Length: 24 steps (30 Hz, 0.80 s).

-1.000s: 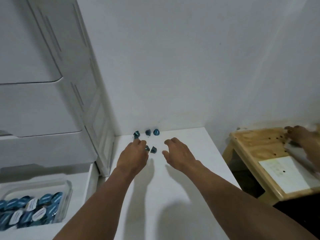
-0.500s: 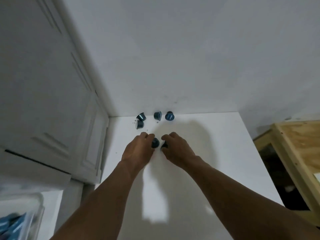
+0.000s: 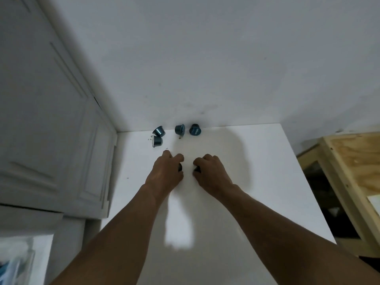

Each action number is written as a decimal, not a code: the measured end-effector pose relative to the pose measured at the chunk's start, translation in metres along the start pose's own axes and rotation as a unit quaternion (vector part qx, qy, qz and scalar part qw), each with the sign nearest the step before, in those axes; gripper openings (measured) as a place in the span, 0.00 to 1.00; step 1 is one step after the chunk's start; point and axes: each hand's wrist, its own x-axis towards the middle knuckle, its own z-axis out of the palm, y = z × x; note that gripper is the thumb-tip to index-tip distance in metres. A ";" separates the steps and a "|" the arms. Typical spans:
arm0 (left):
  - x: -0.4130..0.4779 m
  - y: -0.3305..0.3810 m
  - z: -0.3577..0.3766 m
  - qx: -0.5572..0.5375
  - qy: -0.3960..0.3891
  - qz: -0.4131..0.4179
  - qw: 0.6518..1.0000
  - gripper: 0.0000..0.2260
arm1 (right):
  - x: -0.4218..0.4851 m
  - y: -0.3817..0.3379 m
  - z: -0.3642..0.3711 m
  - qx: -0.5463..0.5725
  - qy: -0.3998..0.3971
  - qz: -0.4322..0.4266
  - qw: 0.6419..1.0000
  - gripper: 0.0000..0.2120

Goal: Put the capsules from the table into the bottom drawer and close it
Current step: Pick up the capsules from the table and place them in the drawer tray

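Head view, left hand (image 3: 164, 171) and right hand (image 3: 211, 171) each pinching a capsule, four capsules (image 3: 180, 129) beyond on table (image 3: 257, 182).

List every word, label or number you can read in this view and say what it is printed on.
Nothing can be read with certainty.
Rightmost capsule by the wall: pale lettering on its side, too small and blurred to read.
Other loose capsules: no print visible.
Paper on the wooden stand: no legible marks.

Rightmost capsule (image 3: 195, 130): faint pale print on side, possibly lettering, unreadable.
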 end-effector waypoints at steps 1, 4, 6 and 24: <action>-0.007 0.003 -0.002 -0.006 0.007 -0.002 1.000 0.14 | -0.006 0.000 -0.002 0.001 -0.002 0.010 1.000 0.12; -0.029 0.014 -0.007 -0.016 0.030 -0.007 0.999 0.09 | -0.028 -0.002 -0.009 0.000 -0.002 0.021 1.000 0.11; -0.045 0.022 -0.011 -0.026 0.037 -0.018 0.999 0.07 | -0.044 -0.006 -0.017 0.000 0.002 0.016 1.000 0.10; -0.261 0.118 -0.061 0.035 0.209 0.022 0.977 0.09 | -0.254 -0.057 -0.115 -0.008 0.100 -0.057 0.993 0.09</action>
